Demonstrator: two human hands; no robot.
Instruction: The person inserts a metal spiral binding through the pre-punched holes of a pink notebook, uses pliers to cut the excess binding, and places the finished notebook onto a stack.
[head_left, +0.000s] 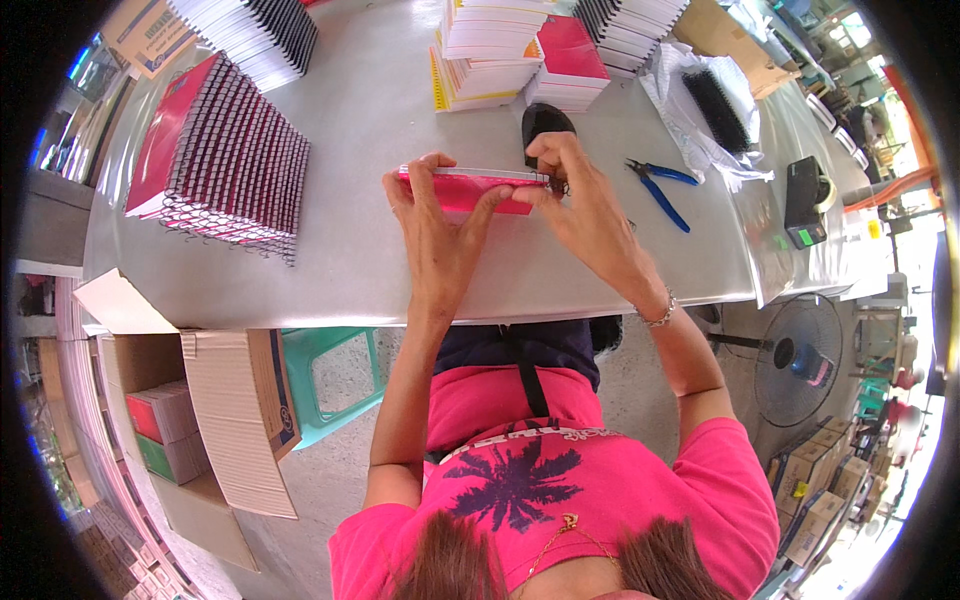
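A pink-red notebook (462, 194) is held up over the grey table, its spine edge upward. My left hand (437, 235) grips its left part, thumb on the cover and fingers over the far side. At its right end my right hand (592, 217) is closed, thumb and fingertips pinched at the corner beside a bit of dark wire binding; the fingers partly hide this spot. A black rounded object (543, 122) lies just behind the right hand; its kind is unclear. Blue-handled pliers (664, 196) lie to the right, jaws apart.
On the table (355, 270), a tall stack of red wire-bound notebooks (225, 150) stands left. Paper stacks (485, 60) are at the back. Black binding coils (718, 108) lie on white wrapping, near a tape dispenser (806, 200). Below are an open carton (235, 410), teal stool (335, 385) and fan (797, 358).
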